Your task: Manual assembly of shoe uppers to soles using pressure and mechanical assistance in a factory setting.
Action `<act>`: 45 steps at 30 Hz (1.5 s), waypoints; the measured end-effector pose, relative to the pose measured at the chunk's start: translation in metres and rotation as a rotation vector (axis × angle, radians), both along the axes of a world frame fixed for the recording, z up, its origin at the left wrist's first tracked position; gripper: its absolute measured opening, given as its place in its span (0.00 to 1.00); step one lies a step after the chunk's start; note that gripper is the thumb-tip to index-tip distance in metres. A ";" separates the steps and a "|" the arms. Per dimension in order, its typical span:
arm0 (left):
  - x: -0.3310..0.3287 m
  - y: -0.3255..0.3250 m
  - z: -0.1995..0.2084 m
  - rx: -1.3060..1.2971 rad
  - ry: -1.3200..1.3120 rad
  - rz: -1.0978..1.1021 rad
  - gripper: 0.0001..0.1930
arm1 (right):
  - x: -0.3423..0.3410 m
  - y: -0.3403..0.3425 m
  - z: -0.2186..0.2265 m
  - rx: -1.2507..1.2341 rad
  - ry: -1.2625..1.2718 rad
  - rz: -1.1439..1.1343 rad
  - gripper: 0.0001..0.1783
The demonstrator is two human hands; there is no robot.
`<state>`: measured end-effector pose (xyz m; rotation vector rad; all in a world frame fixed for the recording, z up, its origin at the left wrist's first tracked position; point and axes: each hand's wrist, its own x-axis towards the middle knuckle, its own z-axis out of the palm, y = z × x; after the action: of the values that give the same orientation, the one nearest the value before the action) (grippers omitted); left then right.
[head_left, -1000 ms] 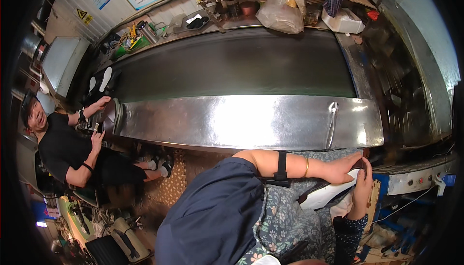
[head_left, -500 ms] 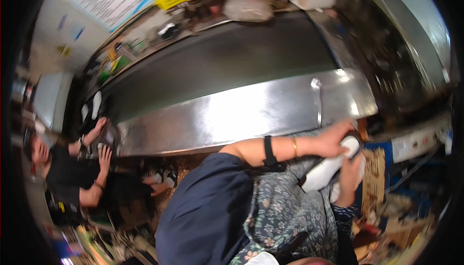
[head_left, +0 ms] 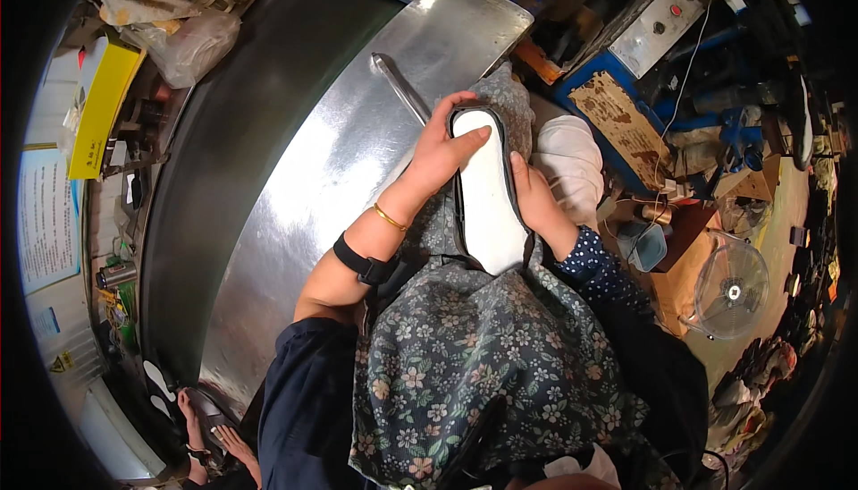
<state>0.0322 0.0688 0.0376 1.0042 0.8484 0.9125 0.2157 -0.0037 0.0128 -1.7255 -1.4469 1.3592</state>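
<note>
In my lap, over the floral apron [head_left: 492, 338], is a lasted shoe upper [head_left: 487, 188] with its long white bottom facing up and a dark rim around it. My left hand [head_left: 438, 152] grips its far left edge, the thumb laid across the white face near the tip. Along the right edge, my right hand [head_left: 542, 202] holds the same piece, its thumb upright against the rim. Finger parts under the shoe are hidden. The shoe's other side does not show.
Left of me runs a dark conveyor belt [head_left: 241, 123] edged by a shiny metal ledge [head_left: 313, 159] with a metal bar [head_left: 399, 88]. A white cloth bundle [head_left: 569, 168] is beside my right hand. A fan [head_left: 731, 291] stands right. A co-worker's hands [head_left: 214, 432] are lower left.
My view has swung to the right, so the shoe now appears near the middle. Its white bottom now faces me more squarely, and both hands still hold it.
</note>
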 end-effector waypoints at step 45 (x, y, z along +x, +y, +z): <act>-0.043 -0.105 -0.001 0.216 0.440 -0.098 0.33 | -0.033 -0.015 -0.021 0.301 0.334 -0.071 0.38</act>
<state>-0.0105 -0.0364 0.0364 1.4548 1.0703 0.7182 0.1828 -0.0186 -0.0087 -1.2791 -1.3090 1.2479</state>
